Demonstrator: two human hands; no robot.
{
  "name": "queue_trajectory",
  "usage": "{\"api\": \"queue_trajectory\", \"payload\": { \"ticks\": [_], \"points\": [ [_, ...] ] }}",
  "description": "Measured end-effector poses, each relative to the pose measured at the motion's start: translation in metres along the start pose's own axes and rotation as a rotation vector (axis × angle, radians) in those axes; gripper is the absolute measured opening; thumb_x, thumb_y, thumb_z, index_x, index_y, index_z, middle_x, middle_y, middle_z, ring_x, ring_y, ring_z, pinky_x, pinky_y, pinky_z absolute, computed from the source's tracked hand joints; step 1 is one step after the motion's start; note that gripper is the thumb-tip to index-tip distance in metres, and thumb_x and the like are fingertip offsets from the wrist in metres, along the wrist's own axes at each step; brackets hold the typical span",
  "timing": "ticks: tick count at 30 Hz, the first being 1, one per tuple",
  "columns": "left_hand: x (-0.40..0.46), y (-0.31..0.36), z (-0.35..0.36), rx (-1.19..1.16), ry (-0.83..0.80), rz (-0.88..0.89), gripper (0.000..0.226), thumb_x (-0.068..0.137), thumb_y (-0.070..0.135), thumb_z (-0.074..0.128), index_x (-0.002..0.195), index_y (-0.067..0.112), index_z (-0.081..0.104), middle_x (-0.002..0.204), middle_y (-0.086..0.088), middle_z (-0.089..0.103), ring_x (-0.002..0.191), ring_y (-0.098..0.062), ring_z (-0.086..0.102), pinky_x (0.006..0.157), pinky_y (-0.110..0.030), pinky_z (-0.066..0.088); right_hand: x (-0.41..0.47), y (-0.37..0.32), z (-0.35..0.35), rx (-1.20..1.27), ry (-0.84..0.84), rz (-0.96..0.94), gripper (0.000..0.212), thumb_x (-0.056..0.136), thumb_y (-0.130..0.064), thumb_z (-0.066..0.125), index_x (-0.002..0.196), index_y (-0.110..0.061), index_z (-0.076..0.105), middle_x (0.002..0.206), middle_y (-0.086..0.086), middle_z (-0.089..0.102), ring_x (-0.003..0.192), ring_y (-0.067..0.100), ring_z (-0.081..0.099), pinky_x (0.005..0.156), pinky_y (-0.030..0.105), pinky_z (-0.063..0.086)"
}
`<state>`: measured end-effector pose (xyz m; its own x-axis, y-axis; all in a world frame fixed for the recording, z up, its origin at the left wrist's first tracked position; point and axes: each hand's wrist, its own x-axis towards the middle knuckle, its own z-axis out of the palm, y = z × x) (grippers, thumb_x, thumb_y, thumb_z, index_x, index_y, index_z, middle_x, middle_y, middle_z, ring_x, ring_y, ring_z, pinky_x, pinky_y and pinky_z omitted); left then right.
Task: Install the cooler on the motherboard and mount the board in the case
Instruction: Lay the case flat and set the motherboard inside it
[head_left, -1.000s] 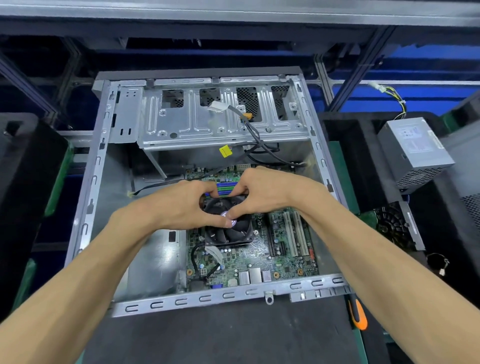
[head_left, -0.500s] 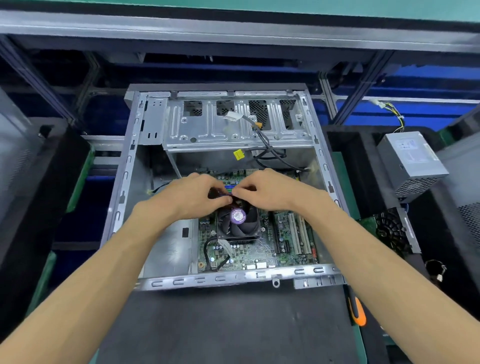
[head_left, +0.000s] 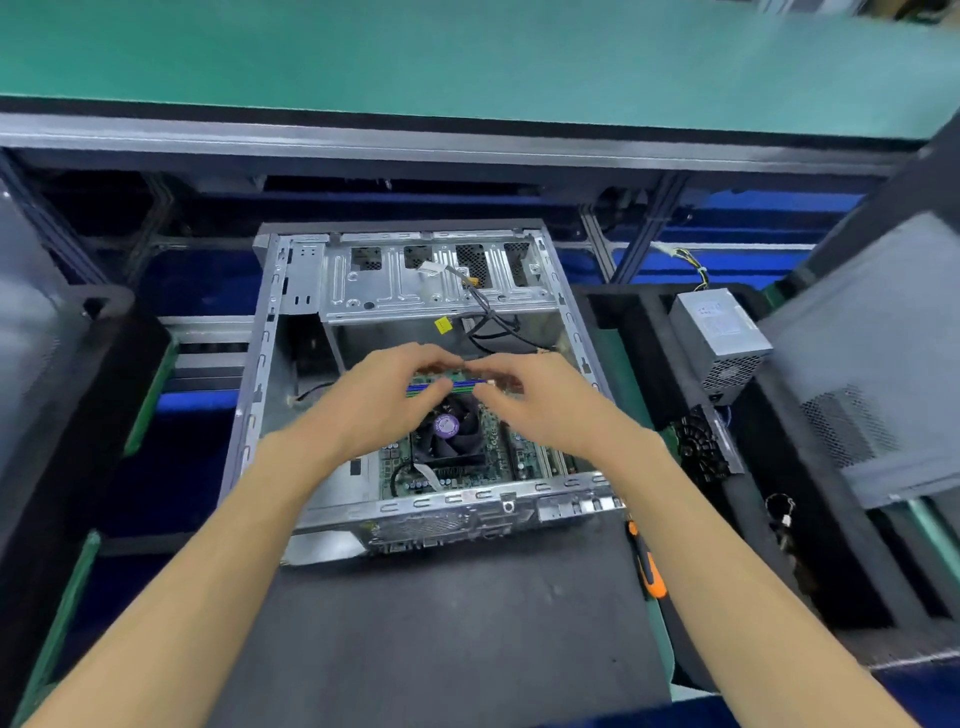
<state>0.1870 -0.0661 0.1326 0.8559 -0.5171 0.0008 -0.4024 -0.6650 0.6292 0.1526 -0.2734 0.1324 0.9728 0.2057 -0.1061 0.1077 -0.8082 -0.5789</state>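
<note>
The open grey metal case (head_left: 248, 415) lies on a dark mat, with the green motherboard (head_left: 524, 460) inside it. The black cooler (head_left: 451, 435), its fan marked by a purple hub sticker, sits on the board. My left hand (head_left: 382, 402) hovers over the cooler's far left corner, fingers loosely curled and apart. My right hand (head_left: 537, 402) hovers over its far right corner, fingers spread. Neither hand visibly grips anything, and both are motion-blurred. The fingertips nearly meet above the blue memory slots (head_left: 467, 384).
The drive cage (head_left: 436, 283) with black cables and a yellow tag spans the case's far end. A grey power supply (head_left: 719, 338) and a black finned part (head_left: 701, 449) sit in foam at right. An orange-handled screwdriver (head_left: 647, 566) lies by the mat. A green shelf (head_left: 467, 57) overhangs.
Both hands slid from clasping the cooler's top to its far edge, then loosened and spread. The view pulled back and tilted up, so the case looks smaller.
</note>
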Motion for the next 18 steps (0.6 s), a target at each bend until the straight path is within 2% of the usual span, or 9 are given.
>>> {"api": "queue_trajectory", "payload": {
  "ticks": [3,6,7,10,12,15,18],
  "points": [
    [-0.014,0.015,0.0,-0.012,0.034,0.023,0.034,0.098,0.03,0.057,0.131,0.032,0.057,0.129,0.012,0.059,0.119,-0.008,0.054,0.103,-0.037,0.044,-0.027,-0.002,-0.011,0.02,0.078,0.007,0.04,0.1,-0.038,0.057,0.14,-0.031,0.058,0.133,-0.012,0.065,0.117,0.003,0.06,0.102,0.028,0.049],
    [-0.03,0.029,-0.004,-0.031,0.073,0.03,0.035,0.098,0.03,0.056,0.133,0.032,0.056,0.132,0.014,0.058,0.123,-0.007,0.052,0.106,-0.038,0.043,-0.052,-0.005,-0.025,0.021,0.141,-0.009,0.043,0.101,-0.035,0.057,0.143,-0.032,0.055,0.136,-0.014,0.061,0.108,-0.018,0.051,0.09,0.0,0.034],
    [-0.039,0.037,-0.005,-0.032,0.107,0.031,0.034,0.098,0.031,0.056,0.132,0.032,0.057,0.131,0.015,0.058,0.123,-0.006,0.052,0.106,-0.037,0.043,-0.063,-0.007,-0.03,0.023,0.154,-0.029,0.043,0.101,-0.035,0.058,0.143,-0.032,0.055,0.137,-0.015,0.06,0.11,-0.017,0.049,0.089,-0.001,0.033],
    [-0.052,0.051,-0.009,-0.045,0.144,0.021,0.027,0.097,0.028,0.058,0.124,0.032,0.062,0.121,0.015,0.061,0.115,-0.005,0.055,0.101,-0.033,0.044,-0.077,-0.01,-0.038,0.039,0.17,-0.06,0.043,0.101,-0.033,0.059,0.143,-0.031,0.055,0.141,-0.014,0.059,0.129,0.001,0.05,0.105,0.019,0.039],
    [-0.069,0.064,-0.007,-0.042,0.208,-0.001,0.02,0.096,0.023,0.06,0.113,0.029,0.068,0.108,0.013,0.063,0.103,-0.002,0.058,0.092,-0.029,0.046,-0.089,-0.015,-0.039,0.054,0.166,-0.119,0.041,0.1,-0.031,0.06,0.141,-0.029,0.057,0.137,-0.01,0.061,0.129,0.007,0.052,0.109,0.024,0.039],
    [-0.103,0.081,-0.003,-0.046,0.329,-0.049,0.015,0.093,0.019,0.062,0.097,0.03,0.071,0.09,0.014,0.061,0.082,0.004,0.055,0.072,-0.017,0.041,-0.104,-0.021,-0.034,0.095,0.182,-0.246,0.035,0.097,-0.029,0.063,0.133,-0.028,0.063,0.117,-0.011,0.067,0.114,0.012,0.059,0.103,0.035,0.047],
    [-0.149,0.089,0.001,-0.052,0.411,-0.128,0.015,0.092,0.019,0.062,0.094,0.032,0.071,0.085,0.014,0.061,0.076,0.0,0.056,0.067,-0.009,0.038,-0.117,-0.033,-0.016,0.147,0.17,-0.38,0.027,0.095,-0.03,0.065,0.123,-0.03,0.067,0.1,-0.012,0.065,0.098,0.01,0.059,0.091,0.034,0.05]
  ]
}}
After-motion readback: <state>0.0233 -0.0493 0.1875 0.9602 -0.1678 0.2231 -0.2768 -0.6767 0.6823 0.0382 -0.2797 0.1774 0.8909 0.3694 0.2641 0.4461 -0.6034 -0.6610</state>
